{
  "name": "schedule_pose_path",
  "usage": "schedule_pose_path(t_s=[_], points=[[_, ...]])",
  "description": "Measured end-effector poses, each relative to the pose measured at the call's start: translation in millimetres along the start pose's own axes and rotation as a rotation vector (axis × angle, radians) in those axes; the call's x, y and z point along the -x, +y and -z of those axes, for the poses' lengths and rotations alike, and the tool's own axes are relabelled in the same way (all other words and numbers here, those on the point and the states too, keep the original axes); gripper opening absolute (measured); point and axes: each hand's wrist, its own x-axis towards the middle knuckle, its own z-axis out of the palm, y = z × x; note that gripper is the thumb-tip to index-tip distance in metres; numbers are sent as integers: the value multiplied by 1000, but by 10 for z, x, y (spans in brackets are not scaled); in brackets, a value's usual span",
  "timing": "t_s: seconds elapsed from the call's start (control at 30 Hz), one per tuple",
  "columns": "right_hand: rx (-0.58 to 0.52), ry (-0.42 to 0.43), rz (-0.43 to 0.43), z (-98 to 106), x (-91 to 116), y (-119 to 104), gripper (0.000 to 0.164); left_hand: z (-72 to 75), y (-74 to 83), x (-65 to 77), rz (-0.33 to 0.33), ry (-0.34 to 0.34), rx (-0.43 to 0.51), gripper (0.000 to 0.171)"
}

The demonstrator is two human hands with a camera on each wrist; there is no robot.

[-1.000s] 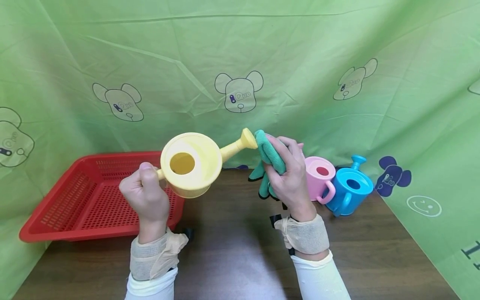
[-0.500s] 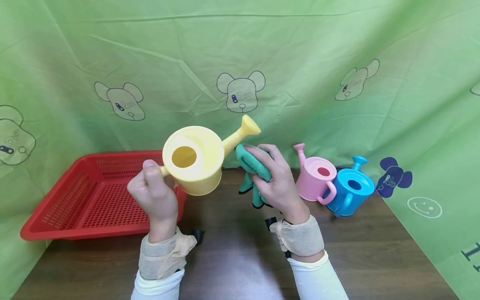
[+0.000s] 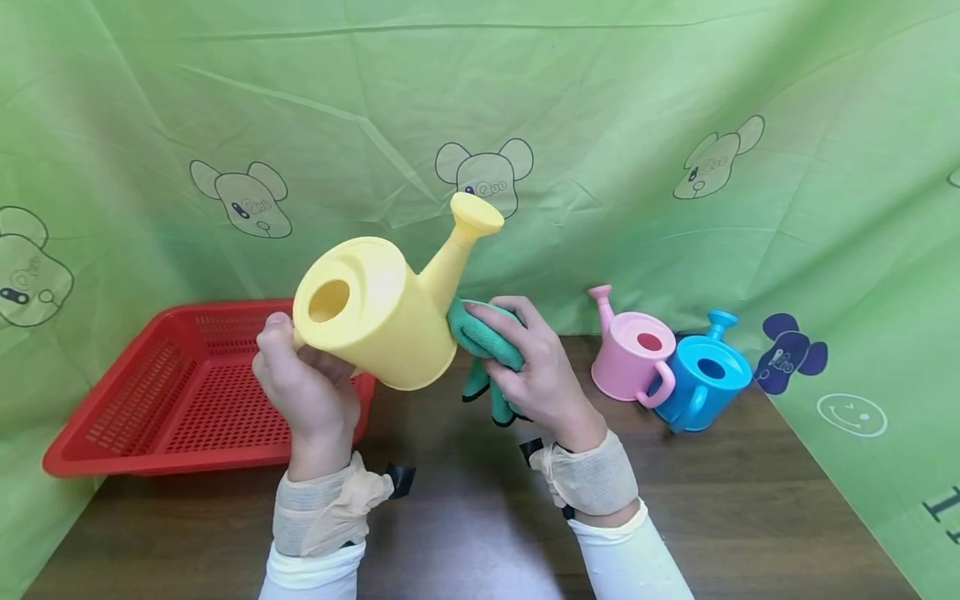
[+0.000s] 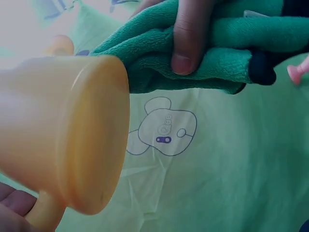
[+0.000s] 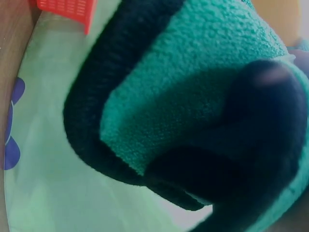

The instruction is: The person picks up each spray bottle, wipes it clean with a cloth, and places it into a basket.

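My left hand (image 3: 311, 392) grips the handle of a yellow watering can (image 3: 390, 325), holding it tilted above the table with its spout pointing up and away. In the left wrist view the can's base (image 4: 99, 140) faces the camera side, and part of the handle (image 4: 47, 210) shows by the fingers. My right hand (image 3: 536, 367) grips a bunched green cloth (image 3: 483, 333) with dark edging and presses it against the can's side below the spout. Folds of the cloth (image 5: 193, 63) fill much of the right wrist view, hiding most of that hand.
A red perforated plastic basket (image 3: 202, 408) stands at the left of the brown wooden table (image 3: 465, 533). A pink watering can (image 3: 630, 358) and a blue watering can (image 3: 701, 383) stand side by side at the right. A green printed curtain (image 3: 360, 125) hangs behind.
The yellow can has tipped so its spout points higher. My right hand has moved left and down, taking the cloth from the spout's head to the spout's root and the can's side.
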Motion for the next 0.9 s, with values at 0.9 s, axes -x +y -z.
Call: schedule_pose_path(t_s=[0.9], points=[[-191,-66,-70,67,-129,-387,50,11,-103,53,686,-292,777,34]])
